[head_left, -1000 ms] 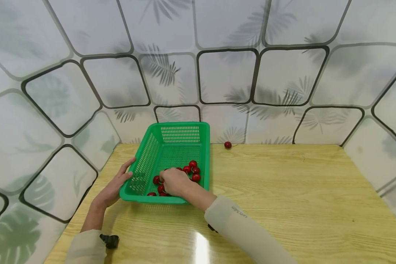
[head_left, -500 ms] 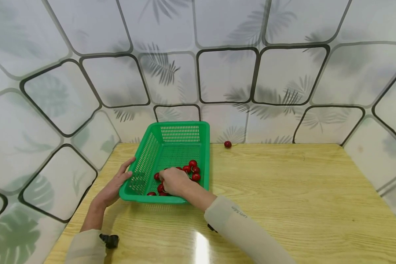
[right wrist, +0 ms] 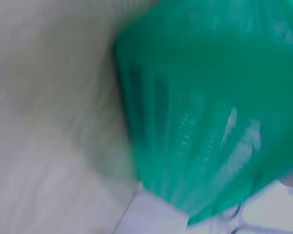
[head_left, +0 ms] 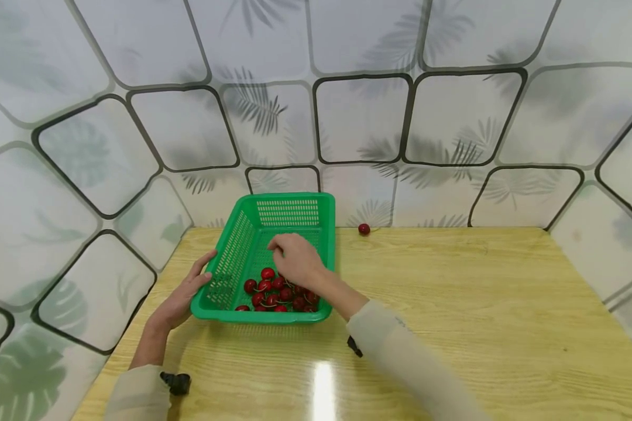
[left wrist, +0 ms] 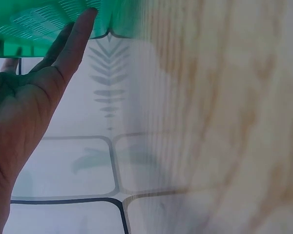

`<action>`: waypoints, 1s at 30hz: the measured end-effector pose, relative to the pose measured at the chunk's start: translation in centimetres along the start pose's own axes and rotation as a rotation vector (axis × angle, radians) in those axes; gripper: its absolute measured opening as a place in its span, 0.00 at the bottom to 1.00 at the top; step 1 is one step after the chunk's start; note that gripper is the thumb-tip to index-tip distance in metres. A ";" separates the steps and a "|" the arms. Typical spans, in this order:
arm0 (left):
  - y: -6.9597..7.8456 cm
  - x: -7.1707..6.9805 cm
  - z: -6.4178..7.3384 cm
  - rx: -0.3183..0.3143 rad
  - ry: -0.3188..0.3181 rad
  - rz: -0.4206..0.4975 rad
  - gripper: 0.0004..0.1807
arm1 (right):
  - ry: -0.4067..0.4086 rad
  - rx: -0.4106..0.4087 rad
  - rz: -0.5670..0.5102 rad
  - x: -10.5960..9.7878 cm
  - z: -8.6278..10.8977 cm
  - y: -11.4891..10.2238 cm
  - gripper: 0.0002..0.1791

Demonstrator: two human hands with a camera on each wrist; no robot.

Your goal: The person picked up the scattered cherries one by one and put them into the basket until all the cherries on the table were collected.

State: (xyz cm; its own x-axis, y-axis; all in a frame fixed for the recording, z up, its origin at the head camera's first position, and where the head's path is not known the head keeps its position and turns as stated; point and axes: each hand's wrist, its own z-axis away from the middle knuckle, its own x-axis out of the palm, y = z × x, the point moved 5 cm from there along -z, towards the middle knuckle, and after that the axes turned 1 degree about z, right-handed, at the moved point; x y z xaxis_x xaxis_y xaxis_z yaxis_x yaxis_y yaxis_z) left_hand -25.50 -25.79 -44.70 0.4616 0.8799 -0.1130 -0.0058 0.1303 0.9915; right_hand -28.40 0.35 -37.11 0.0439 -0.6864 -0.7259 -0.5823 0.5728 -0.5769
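Note:
A green plastic basket with slotted walls stands at the left of the table, with several red cherries heaped at its near end, some showing green stems. My left hand touches the basket's left side with straight fingers; in the left wrist view those fingers reach up against the green wall. Over the middle of the basket, beyond most of the cherries, is my right hand with its fingers bent. Its palm is hidden, so whether it holds a cherry does not show. The right wrist view is blurred.
One single cherry lies on the wooden table by the back wall, right of the basket. A patterned wall covering closes off the back and both sides.
My right hand has lifted from the cherries and moved away from me and slightly right, uncovering the near cherries. My left hand and the basket have stayed in place.

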 end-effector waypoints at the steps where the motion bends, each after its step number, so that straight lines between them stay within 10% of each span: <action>1: 0.0 0.0 0.0 0.002 -0.001 0.001 0.32 | 0.048 0.013 -0.014 -0.9 -0.1 0.8 0.14; 8: -0.3 -0.1 0.1 0.000 0.000 0.009 0.32 | 0.275 0.239 -0.020 -6.3 1.0 9.5 0.15; 17: 0.1 -0.1 0.0 -0.002 -0.003 -0.002 0.32 | -0.039 0.621 0.108 -8.4 5.4 20.6 0.26; 30: 0.0 -0.1 0.1 -0.005 0.017 -0.020 0.32 | -0.284 0.490 0.419 -6.4 4.8 22.1 0.22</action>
State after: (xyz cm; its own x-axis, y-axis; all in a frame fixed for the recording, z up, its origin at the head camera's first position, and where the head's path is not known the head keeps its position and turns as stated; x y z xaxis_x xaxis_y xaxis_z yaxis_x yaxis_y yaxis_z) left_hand -25.43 -25.91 -44.65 0.4463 0.8848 -0.1343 -0.0006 0.1504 0.9886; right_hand -37.62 19.53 -47.05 0.1450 -0.2586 -0.9550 -0.1667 0.9451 -0.2812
